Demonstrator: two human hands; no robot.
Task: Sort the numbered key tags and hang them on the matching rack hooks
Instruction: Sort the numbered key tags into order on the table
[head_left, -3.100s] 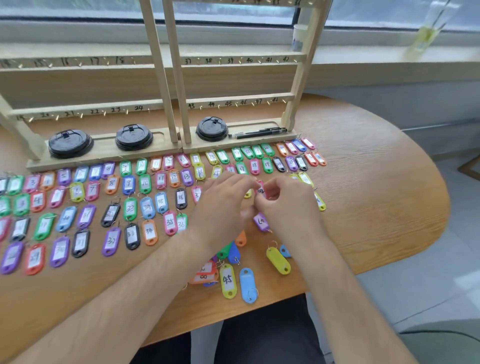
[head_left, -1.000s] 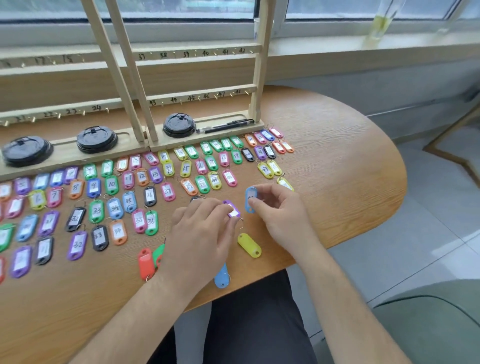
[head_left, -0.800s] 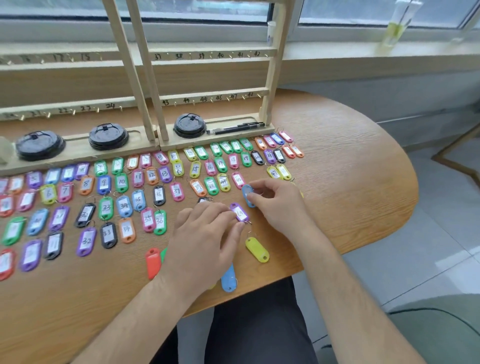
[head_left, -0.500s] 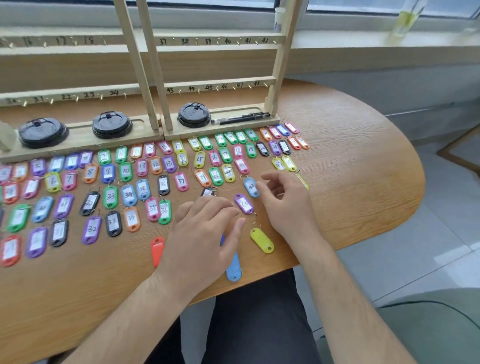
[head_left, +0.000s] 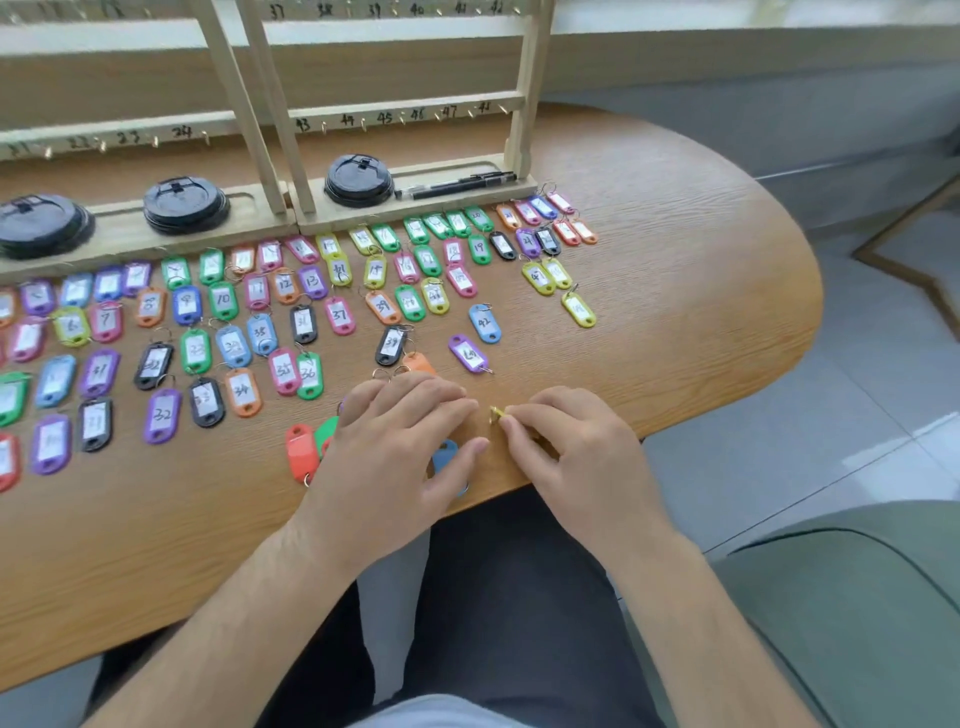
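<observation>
Tags (head_left: 223, 300): small oval plastic key tags, each with a white paper window, a handwritten number and a wire ring. Purple, blue, green, orange, pink, black, yellow. They lie flat in rows on the wooden surface (head_left: 675, 270) in front of the rack, from the left edge to past the middle.
Left edge: outermost tags are cut off by the frame, and many numbers there are too blurred to read.
Lids (head_left: 186, 205): three stacks of black round lids in the rack base, leftmost partly out of frame.
Rack (head_left: 270, 104): pale wood, two panels side by side, rails with small hooks and inked numbers. 43 to 48 reads on the lower right rail, 37 to 42 above it. Top cut off.
Red tag (head_left: 300, 452): blank side up, near the front edge, just left of the left hand.
Green tag (head_left: 327, 431): touches the red one, mostly hidden under the hand.
Left hand (head_left: 400, 452): palm down, fingers fairly straight and slightly spread, resting over loose tags, gripping nothing.
Blue tag (head_left: 447, 457): under the left hand, only a patch shows.
Orange tag (head_left: 418, 364): just beyond the left fingertips, lower part hidden.
Pen (head_left: 457, 184): black, lying in the rack base right of the third lid.
Purple tag (head_left: 468, 353): tilted, apart from the rows, number unclear.
Yellow tag (head_left: 494, 413): only a tip shows, the rest is under the right hand.
Right hand (head_left: 576, 452): fingers curled, thumb and forefinger pinching that yellow tip, near the front edge.
Cushion (head_left: 857, 597): green, cut off at the lower right.
</observation>
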